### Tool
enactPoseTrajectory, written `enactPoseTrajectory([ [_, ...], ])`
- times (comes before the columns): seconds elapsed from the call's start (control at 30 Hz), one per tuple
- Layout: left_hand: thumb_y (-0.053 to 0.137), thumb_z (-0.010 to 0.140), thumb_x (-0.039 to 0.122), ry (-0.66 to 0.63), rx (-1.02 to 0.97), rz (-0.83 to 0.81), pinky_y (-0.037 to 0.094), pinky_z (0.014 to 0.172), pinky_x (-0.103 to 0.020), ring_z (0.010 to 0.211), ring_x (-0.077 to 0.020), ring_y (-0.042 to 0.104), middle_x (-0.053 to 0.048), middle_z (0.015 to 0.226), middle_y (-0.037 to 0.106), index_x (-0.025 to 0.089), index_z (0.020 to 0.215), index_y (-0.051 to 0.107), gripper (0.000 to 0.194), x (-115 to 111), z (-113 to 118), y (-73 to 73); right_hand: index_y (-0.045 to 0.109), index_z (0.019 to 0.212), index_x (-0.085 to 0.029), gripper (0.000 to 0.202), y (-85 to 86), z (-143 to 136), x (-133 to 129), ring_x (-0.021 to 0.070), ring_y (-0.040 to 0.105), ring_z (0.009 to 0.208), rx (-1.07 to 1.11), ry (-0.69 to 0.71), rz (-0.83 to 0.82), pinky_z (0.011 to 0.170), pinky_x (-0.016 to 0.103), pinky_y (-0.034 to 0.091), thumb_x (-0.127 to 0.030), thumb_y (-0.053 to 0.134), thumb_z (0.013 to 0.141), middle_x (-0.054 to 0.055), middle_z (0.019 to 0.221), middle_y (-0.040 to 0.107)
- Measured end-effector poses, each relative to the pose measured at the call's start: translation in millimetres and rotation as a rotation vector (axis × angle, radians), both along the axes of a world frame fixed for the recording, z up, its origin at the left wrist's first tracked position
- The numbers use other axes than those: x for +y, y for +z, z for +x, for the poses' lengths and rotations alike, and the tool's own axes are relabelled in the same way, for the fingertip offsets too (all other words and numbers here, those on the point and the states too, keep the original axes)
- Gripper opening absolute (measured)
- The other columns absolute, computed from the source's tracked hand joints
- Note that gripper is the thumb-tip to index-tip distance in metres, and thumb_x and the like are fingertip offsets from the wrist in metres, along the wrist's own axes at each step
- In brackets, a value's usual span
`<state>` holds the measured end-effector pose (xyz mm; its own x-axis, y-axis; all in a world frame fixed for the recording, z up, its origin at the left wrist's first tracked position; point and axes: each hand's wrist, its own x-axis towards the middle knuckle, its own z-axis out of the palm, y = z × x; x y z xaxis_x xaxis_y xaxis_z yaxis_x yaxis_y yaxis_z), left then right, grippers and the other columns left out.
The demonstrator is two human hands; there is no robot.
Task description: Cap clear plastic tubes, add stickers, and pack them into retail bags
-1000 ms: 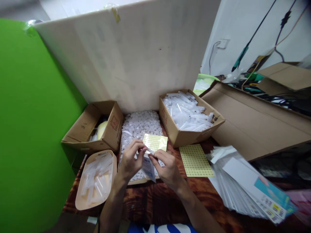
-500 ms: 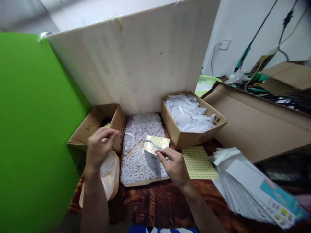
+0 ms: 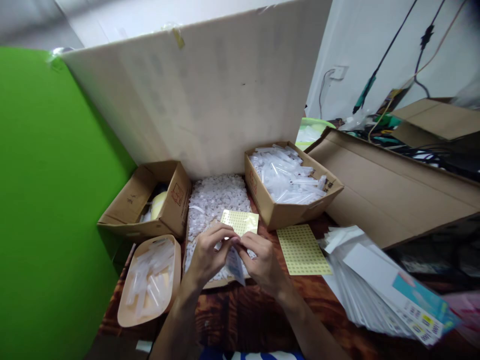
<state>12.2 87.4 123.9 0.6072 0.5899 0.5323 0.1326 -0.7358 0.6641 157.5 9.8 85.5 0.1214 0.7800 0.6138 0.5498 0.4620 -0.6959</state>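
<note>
My left hand (image 3: 213,251) and my right hand (image 3: 262,257) meet over the tray of small white pieces, fingertips pinched together. A small clear printed packet (image 3: 235,266) hangs below the fingertips, held by my right hand. What my left fingers pinch is hidden. Behind the hands, a small yellow sticker sheet (image 3: 240,219) lies on the white pieces (image 3: 221,192), which fill a shallow cardboard tray (image 3: 218,284).
At left stand a peach plastic bin (image 3: 175,280) of clear pieces and a cardboard box (image 3: 127,200). Right are a box (image 3: 288,214) of clear tubes, a larger yellow sticker sheet (image 3: 304,250) and fanned packaging sleeves (image 3: 369,290). A white panel (image 3: 195,100) rises behind.
My left hand has moved right and down from beside the left box to meet my right hand. The pale strip seen in my right fingers is now hidden. The view has shifted slightly.
</note>
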Motion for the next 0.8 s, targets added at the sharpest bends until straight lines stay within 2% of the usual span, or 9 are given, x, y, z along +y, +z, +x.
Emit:
enactPoseTrajectory([
  [0.17,0.062,0.094,0.027,0.056,-0.002,-0.213,0.049,0.072,-0.024,0.077,-0.0150,0.063,-0.004,0.080,0.067,0.017,0.076,0.066,0.021,3,-7,8.5,0.071,0.091,-0.017,0.016,-0.6,-6,-1,0.0171,0.062,0.073,0.056,0.027,0.009,0.067,0.027,0.046,-0.015,0.057,0.098,0.005,0.079,0.066],
  [0.27,0.062,0.092,0.035,0.227,-0.027,-0.238,0.048,0.062,-0.023,0.069,-0.0145,0.060,-0.003,0.075,0.065,0.016,0.078,0.066,0.024,28,-34,15.7,0.073,0.097,-0.017,0.015,1.8,-6,-5,0.0178,0.066,0.078,0.104,0.030,0.015,0.071,0.028,0.049,-0.014,0.059,0.097,0.007,0.085,0.070],
  [0.33,0.061,0.091,0.037,0.533,-0.081,-0.197,0.047,0.055,-0.024,0.059,-0.0138,0.057,-0.002,0.070,0.063,0.015,0.085,0.067,0.023,57,-62,24.5,0.073,0.095,-0.017,0.014,4.3,-3,-7,0.0180,0.066,0.079,0.129,0.011,0.018,0.072,0.028,0.050,-0.014,0.059,0.096,0.006,0.085,0.070],
  [0.4,0.056,0.092,0.033,1.061,-0.126,-0.046,0.054,0.066,-0.029,0.070,-0.0176,0.064,-0.008,0.085,0.070,0.011,0.099,0.069,0.027,90,-90,34.5,0.073,0.093,-0.017,0.013,6.0,1,-8,0.0182,0.067,0.079,0.156,-0.037,0.027,0.073,0.029,0.050,-0.014,0.060,0.096,0.006,0.085,0.071],
  [0.47,0.052,0.093,0.029,1.236,-0.118,0.002,0.054,0.087,-0.039,0.094,-0.0248,0.067,-0.018,0.110,0.070,0.004,0.112,0.067,0.035,118,-112,41.7,0.073,0.092,-0.018,0.012,6.3,5,-7,0.0180,0.067,0.078,0.185,-0.095,0.037,0.073,0.029,0.050,-0.015,0.061,0.096,0.006,0.085,0.072],
  [0.53,0.058,0.086,0.021,1.177,0.028,-0.057,0.053,0.091,-0.041,0.095,-0.0269,0.069,-0.017,0.106,0.073,0.007,0.104,0.072,0.027,139,-125,43.7,0.073,0.092,-0.019,0.012,5.7,7,-6,0.0177,0.067,0.077,0.205,-0.129,0.040,0.072,0.029,0.051,-0.015,0.062,0.095,0.005,0.085,0.072],
  [0.67,0.063,0.080,0.019,0.839,0.438,-0.267,0.054,0.091,-0.037,0.097,-0.0275,0.072,-0.012,0.102,0.078,0.015,0.096,0.077,0.022,159,-137,39.8,0.073,0.092,-0.019,0.013,3.4,9,-7,0.0180,0.067,0.076,0.203,-0.136,0.028,0.072,0.029,0.051,-0.016,0.062,0.095,0.005,0.084,0.072],
  [0.73,0.061,0.083,0.023,0.845,0.456,-0.210,0.052,0.097,-0.039,0.105,-0.0288,0.070,-0.012,0.110,0.077,0.016,0.100,0.077,0.024,159,-137,40.3,0.074,0.092,-0.019,0.013,1.5,10,-8,0.0184,0.067,0.077,0.200,-0.140,0.017,0.072,0.030,0.051,-0.017,0.061,0.095,0.005,0.084,0.072],
  [0.8,0.056,0.088,0.027,0.937,0.396,-0.044,0.048,0.104,-0.043,0.113,-0.0302,0.067,-0.015,0.116,0.075,0.014,0.102,0.075,0.027,147,-130,42.1,0.074,0.092,-0.019,0.013,-1.2,11,-8,0.0190,0.068,0.078,0.202,-0.175,-0.004,0.073,0.030,0.051,-0.018,0.061,0.096,0.005,0.084,0.072],
])
